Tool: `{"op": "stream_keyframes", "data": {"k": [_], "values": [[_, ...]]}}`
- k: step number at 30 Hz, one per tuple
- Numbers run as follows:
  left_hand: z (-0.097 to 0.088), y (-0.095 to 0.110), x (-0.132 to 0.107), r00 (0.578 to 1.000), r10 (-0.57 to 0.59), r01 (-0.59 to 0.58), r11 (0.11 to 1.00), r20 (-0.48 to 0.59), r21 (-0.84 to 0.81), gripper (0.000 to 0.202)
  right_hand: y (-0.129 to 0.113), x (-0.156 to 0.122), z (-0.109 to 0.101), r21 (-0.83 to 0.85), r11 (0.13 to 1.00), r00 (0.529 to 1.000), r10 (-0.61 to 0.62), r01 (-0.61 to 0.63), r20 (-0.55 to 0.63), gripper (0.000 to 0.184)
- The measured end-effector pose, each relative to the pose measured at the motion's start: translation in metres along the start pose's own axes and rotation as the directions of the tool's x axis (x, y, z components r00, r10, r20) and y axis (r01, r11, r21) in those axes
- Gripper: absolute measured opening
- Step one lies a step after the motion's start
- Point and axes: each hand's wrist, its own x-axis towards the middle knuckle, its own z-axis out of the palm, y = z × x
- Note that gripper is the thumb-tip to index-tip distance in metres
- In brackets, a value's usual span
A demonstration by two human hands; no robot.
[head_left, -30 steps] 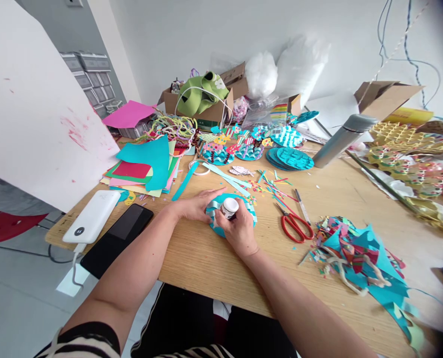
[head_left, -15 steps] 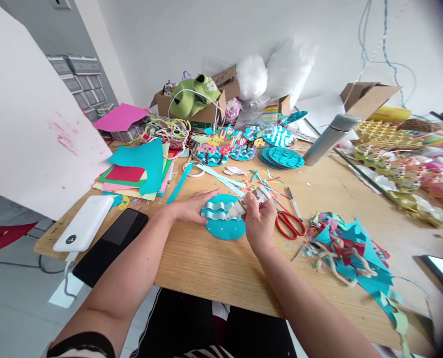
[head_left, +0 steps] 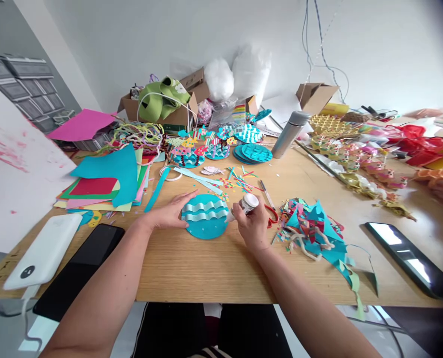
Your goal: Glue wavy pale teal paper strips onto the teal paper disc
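A round blue paper disc (head_left: 206, 229) lies on the table with two wavy pale-blue paper strips (head_left: 202, 213) across it and a few small white dots below them. My left hand (head_left: 171, 211) rests at the disc's left edge, fingers spread, thumb and fingertips touching it. In my right hand (head_left: 252, 223) is a white glue bottle (head_left: 250, 201), its nozzle tilted down to the left near the disc's right edge. Red-handled scissors (head_left: 272, 216) lie partly hidden behind that hand, with a pen (head_left: 267, 193) beyond.
Paper scraps (head_left: 318, 228) are heaped to the right, near a phone (head_left: 400, 256). Coloured paper sheets (head_left: 109, 174), a power bank (head_left: 42, 251) and another phone (head_left: 81, 268) lie left. A metal flask (head_left: 290, 134) stands behind, beside stacked blue discs (head_left: 254, 153).
My right hand has drawn the glue bottle from over the wavy strips to the disc's right edge and turned it. My left hand stays on the disc. The view has swung right.
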Motion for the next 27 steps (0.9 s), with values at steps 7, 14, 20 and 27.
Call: {"op": "stream_keyframes", "data": {"k": [7, 14, 20, 27], "values": [[0.0, 0.003, 0.0, 1.0, -0.006, 0.006, 1.0, -0.001, -0.002, 0.1, 0.004, 0.0, 0.0, -0.083, 0.993, 0.995, -0.083, 0.087, 0.052, 0.028], [0.0, 0.002, 0.0, 1.0, 0.011, -0.012, 1.0, -0.014, -0.006, 0.1, 0.008, -0.001, -0.001, -0.124, 0.988, 0.993, -0.086, 0.095, 0.074, 0.027], [0.0, 0.001, 0.0, 1.0, -0.003, 0.003, 1.0, -0.005, -0.005, 0.101, 0.01, -0.002, -0.001, -0.117, 0.988, 0.993, -0.088, 0.097, 0.082, 0.027], [0.001, 0.0, 0.0, 1.0, -0.005, 0.005, 1.0, -0.008, -0.016, 0.101, 0.011, -0.002, 0.0, -0.126, 0.985, 0.99, -0.107, 0.119, 0.093, 0.026]]}}
